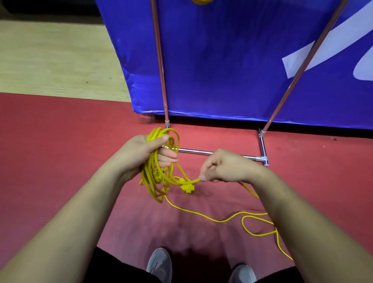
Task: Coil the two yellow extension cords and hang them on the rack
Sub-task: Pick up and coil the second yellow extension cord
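Observation:
My left hand [144, 153] grips a bundle of loops of the yellow extension cord [155, 171], which hang down from the fist. My right hand [224, 166] pinches a strand of the same cord just right of the bundle. A yellow socket end [187, 188] dangles below that strand. The loose rest of the cord [252, 218] trails over the red floor to the right. A second yellow coil [201, 1] shows at the top edge, up on the metal rack [161, 60].
The rack's two slanted poles and chrome base bar [201, 152] stand right in front of me. A blue banner [232, 60] hangs behind the rack. My two grey shoes [159, 264] stand on the red mat; pale wooden floor lies at upper left.

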